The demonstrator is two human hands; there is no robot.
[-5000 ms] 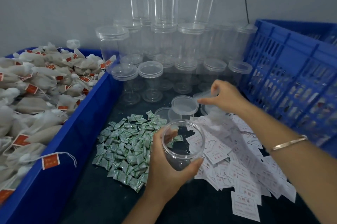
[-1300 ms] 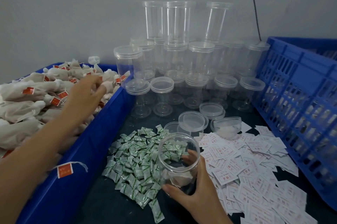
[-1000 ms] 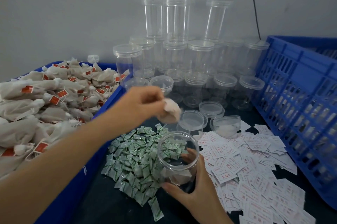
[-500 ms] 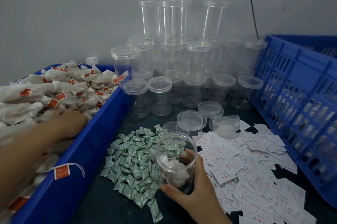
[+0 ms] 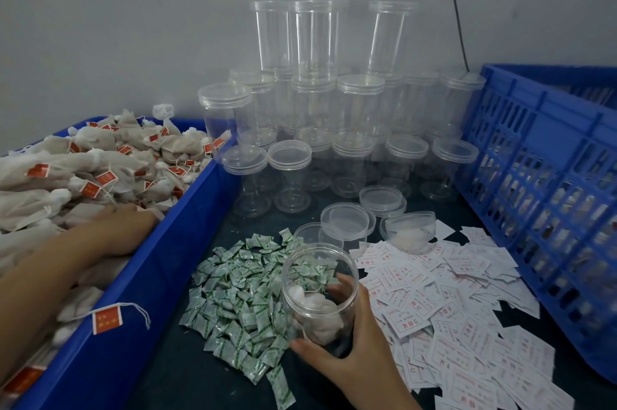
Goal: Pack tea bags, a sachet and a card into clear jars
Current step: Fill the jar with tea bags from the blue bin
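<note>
An open clear jar (image 5: 302, 267) stands on the dark table between the sachets and the cards. My right hand (image 5: 354, 353) grips it from the near right side, thumb low on its front wall. White tea bags (image 5: 317, 307) lie inside the jar. My left hand (image 5: 123, 226) reaches into the blue bin (image 5: 187, 209) and rests among the heaped tea bags (image 5: 100, 159) with red tags; its fingertips are buried in the pile. Green sachets (image 5: 240, 292) are heaped left of the jar, white printed cards (image 5: 450, 292) are spread to its right.
Stacked lidded clear jars (image 5: 357, 109) fill the back against the wall. Loose lids (image 5: 347, 221) lie just behind the open jar, one upturned lid (image 5: 409, 231) holding something white. A tall blue slatted crate (image 5: 551, 175) walls off the right side.
My left hand dropped a tea bag into the jar and went back into the blue bin, where it stays among the bags. My right hand keeps holding the jar in place.
</note>
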